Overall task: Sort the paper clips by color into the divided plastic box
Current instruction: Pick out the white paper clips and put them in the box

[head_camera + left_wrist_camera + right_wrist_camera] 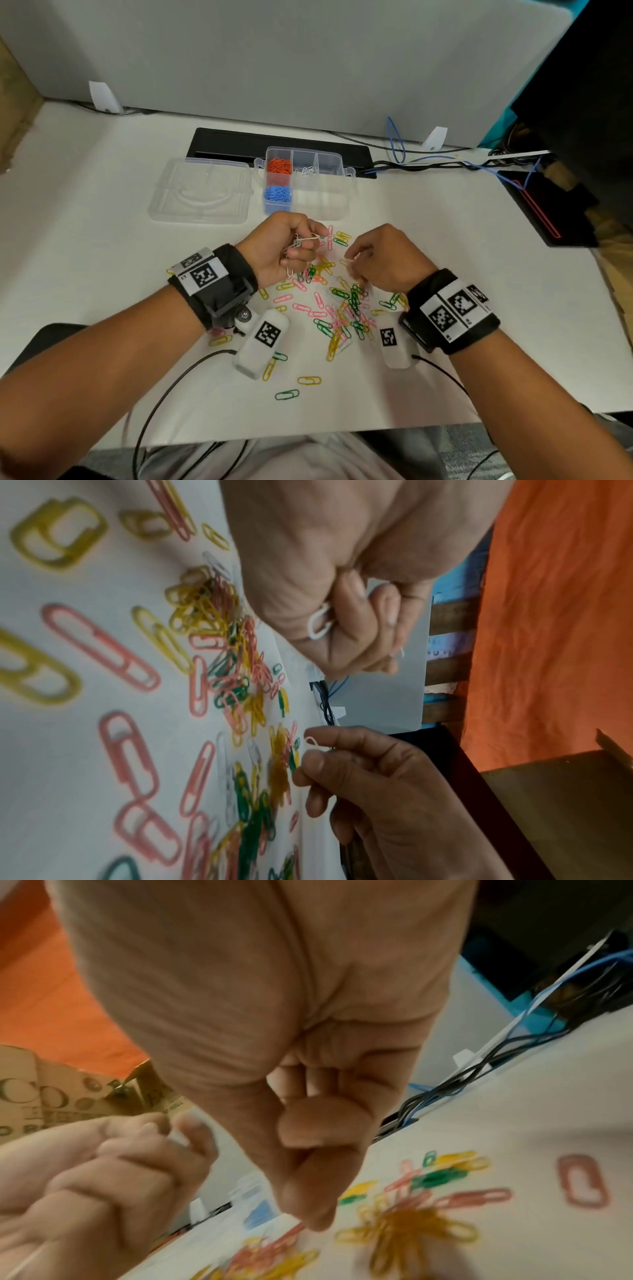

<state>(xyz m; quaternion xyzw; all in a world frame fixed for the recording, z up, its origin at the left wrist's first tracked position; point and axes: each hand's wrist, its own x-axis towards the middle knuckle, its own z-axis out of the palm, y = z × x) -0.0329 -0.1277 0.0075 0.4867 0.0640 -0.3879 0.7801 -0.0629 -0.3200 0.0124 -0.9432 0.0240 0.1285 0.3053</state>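
A loose pile of pink, yellow, green and white paper clips [342, 308] lies on the white table between my hands. My left hand [291, 246] hovers over the pile's far edge and grips a bunch of white clips [299, 241], which show in its fist [320, 623] in the left wrist view. My right hand [373, 260] is curled over the pile to the right, pinching one white clip [311, 741] between thumb and forefinger. The divided clear box [337, 192] stands just beyond, holding orange clips [279, 166], blue clips [277, 193] and a few white clips [306, 170].
The box's clear lid [202, 192] lies open to its left. A black cable slot [239, 144] and cables [428, 161] run along the back under a grey partition. A black device [541, 209] sits at the right edge. Stray clips [287, 394] lie near the front.
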